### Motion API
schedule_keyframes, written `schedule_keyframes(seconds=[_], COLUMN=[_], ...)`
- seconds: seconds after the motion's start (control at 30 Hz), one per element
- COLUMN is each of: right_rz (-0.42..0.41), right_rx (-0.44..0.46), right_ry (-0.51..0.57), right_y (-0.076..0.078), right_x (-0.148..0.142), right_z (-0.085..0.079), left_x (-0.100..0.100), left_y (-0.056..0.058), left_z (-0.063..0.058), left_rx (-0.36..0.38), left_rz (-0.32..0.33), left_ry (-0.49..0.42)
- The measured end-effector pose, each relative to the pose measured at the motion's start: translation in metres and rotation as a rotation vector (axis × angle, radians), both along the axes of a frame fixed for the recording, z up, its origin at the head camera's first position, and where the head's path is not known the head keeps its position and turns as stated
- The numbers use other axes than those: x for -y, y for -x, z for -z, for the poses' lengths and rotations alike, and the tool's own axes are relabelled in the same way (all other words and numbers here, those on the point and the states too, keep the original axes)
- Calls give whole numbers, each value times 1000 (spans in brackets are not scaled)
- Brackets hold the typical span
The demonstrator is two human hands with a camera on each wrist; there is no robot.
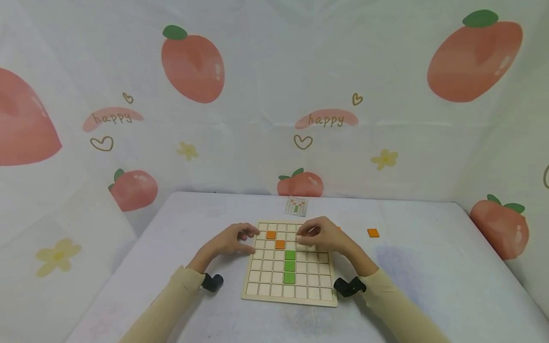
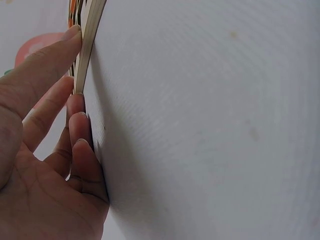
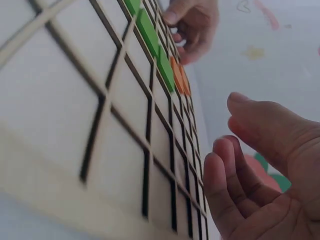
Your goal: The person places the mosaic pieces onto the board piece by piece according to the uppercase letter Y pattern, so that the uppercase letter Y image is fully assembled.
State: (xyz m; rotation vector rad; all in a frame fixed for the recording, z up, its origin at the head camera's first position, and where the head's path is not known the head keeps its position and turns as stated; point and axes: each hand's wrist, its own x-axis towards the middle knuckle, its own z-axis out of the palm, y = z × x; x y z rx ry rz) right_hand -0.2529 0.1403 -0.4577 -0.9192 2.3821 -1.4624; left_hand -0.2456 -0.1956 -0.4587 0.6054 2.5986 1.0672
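Note:
A wooden grid board (image 1: 264,288) lies on the table. Three green square tiles (image 1: 289,266) form a column in it, and two orange square tiles (image 1: 280,244) run diagonally up and left from them. At the board's left edge, my left hand (image 1: 229,238) touches the rim with thumb and fingertips spread along it; the thumb overlaps the rim in the left wrist view. My right hand (image 1: 326,234) hovers over the upper right of the grid, fingers loosely bent. No tile shows between its fingers in the right wrist view (image 3: 265,170). It hides several squares below.
A small pattern card (image 1: 296,206) lies behind the board. One loose orange tile (image 1: 373,233) sits to the right, and another orange piece (image 1: 339,228) peeks out behind my right hand. A fruit-printed cloth (image 1: 257,95) hangs behind the white table (image 1: 214,209).

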Motion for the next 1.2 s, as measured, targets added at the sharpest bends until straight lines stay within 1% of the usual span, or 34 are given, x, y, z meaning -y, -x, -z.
schedule_keyframes(seconds=[0.17,0.27,0.4,0.53,0.67,0.77,1.0,1.2], right_rz=[80,117,151,177,197,193,192,228], right_rx=[34,36,2,-19,-2,0,-30,-42], right_ry=[-17,-22,-29,-51,-73,-92,-140,-193], right_y=[1,3,6,9,12,14,19,19], right_x=[-28,-46,-67,-79,-85,-87,-87,-84], right_z=[-5,-6,-6,-7,-4,-1,6,8], left_x=[1,1,1,1,0,0,-1,-1], left_y=[0,0,1,1,0,0,-1,-2], left_z=[0,0,0,-2,-3,-3,-2,-2], left_rx=[2,3,3,11,19,19,20,16], left_rz=[-3,-9,-8,-10,-18,-21,-22,-25], left_ry=[-1,5,5,1,4,7,11,14])
